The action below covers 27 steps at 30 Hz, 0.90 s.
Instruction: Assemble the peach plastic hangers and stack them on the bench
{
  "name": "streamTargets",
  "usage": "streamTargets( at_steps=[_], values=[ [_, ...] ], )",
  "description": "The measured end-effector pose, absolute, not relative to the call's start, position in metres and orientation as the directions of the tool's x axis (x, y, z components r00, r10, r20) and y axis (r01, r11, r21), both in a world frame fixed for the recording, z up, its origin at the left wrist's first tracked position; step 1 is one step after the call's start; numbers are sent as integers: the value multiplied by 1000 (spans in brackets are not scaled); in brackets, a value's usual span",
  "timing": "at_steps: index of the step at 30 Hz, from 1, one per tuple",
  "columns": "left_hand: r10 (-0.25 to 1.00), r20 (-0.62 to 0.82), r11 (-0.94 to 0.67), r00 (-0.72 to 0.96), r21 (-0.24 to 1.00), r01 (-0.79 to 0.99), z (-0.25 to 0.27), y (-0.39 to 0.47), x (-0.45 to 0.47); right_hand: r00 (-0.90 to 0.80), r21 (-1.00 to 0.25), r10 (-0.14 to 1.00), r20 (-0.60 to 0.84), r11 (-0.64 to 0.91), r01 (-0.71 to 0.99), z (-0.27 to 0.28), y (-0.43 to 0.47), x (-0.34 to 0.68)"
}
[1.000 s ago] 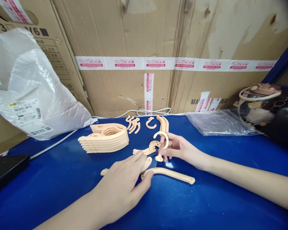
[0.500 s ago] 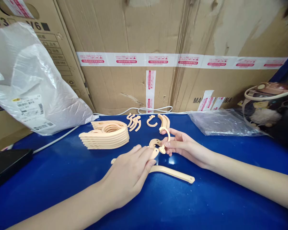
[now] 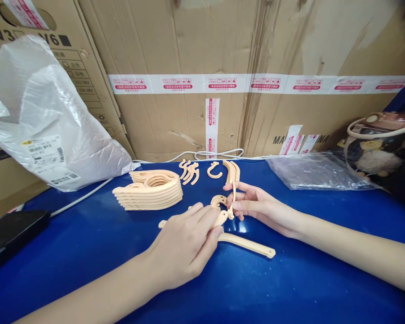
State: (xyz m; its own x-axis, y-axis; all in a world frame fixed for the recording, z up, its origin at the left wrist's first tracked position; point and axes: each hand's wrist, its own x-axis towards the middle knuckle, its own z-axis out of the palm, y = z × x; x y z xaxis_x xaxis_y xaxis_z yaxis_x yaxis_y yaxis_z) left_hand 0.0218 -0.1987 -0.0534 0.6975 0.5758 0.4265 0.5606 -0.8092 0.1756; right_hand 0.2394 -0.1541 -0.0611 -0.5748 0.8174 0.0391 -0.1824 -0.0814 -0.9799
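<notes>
My left hand point(image 3: 185, 243) is closed over a cream plastic hanger part point(image 3: 221, 218), whose holed end sticks out past the fingers. In a pinch of my right hand point(image 3: 258, 204) is a cream hanger hook point(image 3: 234, 195), seen nearly edge-on. Its lower end is right beside the holed end of the part, and I cannot tell whether they touch. A curved piece point(image 3: 217, 200) with small holes shows just behind the left fingers. A long hanger arm point(image 3: 251, 245) reaches out to the right from under my left hand; my hand hides much of these parts.
Left of the hands stands a stack of hanger bodies point(image 3: 151, 198). Behind lie several loose hooks point(image 3: 189, 173), a single hook point(image 3: 215, 170) and curved arms point(image 3: 234, 170). A plastic bag point(image 3: 317, 171), white parcel bag point(image 3: 54, 117), black device point(image 3: 15, 238) and cardboard boxes point(image 3: 175, 121) surround the blue table.
My right hand has turned the hook from a broad side view to nearly edge-on. My left hand and its part have shifted slightly right, towards the hook's lower end.
</notes>
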Motion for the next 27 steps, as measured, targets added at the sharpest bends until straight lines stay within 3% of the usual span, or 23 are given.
streamTargets(
  at_steps=[5, 8, 11, 16, 22, 27],
  values=[
    [499, 489, -825, 716, 15, 565, -56, -197, 20, -582, -981, 812, 31, -87, -173, -62, -154, 238],
    [393, 487, -848, 780, -138, 512, -55, -194, 20, -593, -984, 805, 9, -97, -148, -62, -155, 238],
    [314, 491, -866, 813, -203, 458, -56, -192, 19, -628, -983, 778, 3, -113, -145, -62, -155, 238],
    [348, 491, -876, 799, -134, 464, -59, -192, 18, -654, -976, 756, 30, -118, -181, -61, -154, 240],
    [440, 458, -885, 773, 77, 458, -60, -196, 18, -662, -972, 748, 45, -120, -201, -61, -153, 241],
    [431, 482, -885, 763, 60, 462, -60, -197, 19, -657, -979, 753, 38, -103, -175, -61, -153, 240]
  ],
)
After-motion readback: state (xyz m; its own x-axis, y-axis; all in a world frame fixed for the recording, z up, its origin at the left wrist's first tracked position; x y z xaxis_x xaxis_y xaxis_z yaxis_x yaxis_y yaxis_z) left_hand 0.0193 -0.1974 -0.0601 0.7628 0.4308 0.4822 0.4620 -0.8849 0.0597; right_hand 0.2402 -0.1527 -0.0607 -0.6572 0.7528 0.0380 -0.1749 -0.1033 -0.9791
